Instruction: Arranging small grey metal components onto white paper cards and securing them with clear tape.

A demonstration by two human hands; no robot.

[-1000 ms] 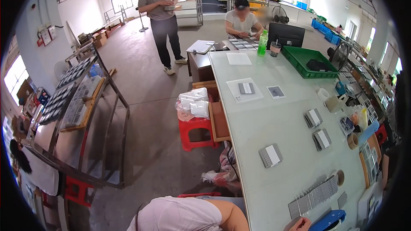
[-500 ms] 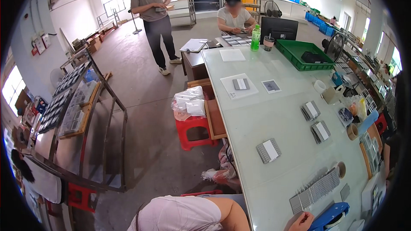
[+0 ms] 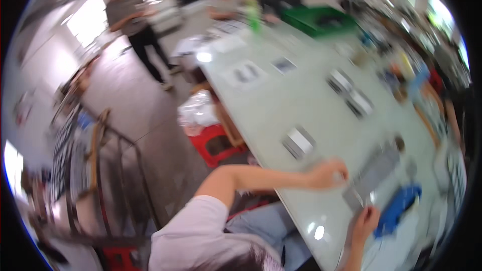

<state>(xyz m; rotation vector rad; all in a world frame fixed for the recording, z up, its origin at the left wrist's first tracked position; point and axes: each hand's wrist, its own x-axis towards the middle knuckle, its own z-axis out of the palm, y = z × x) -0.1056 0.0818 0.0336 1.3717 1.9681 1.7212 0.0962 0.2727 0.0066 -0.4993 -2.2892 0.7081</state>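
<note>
Motion blurs the whole view. My left arm reaches across the table, and my left hand [image 3: 325,174] hovers over it, thumb and fingers curled together in a pinch. Whatever it may hold is too blurred to see. Just to its right lies a long row of thin grey pieces [image 3: 377,170]. At the near end of that row is my right hand [image 3: 365,225], its fingers pinched close to the pieces; what is in them cannot be made out. A blue object [image 3: 397,211], perhaps a tape dispenser, lies right of my right hand.
Grey stacks with white bands [image 3: 299,142] lie farther along the glossy table [image 3: 251,115]. A green tray [image 3: 317,21] and a green bottle [image 3: 254,17] stand at the far end. Left of the table are a red stool [image 3: 213,145] and a metal rack [image 3: 120,170]. Two people are beyond.
My view has swung, and the scene is blurred. My left arm, earlier low with its hand unseen, now stretches over the table. My right hand remains by the near end of the grey row.
</note>
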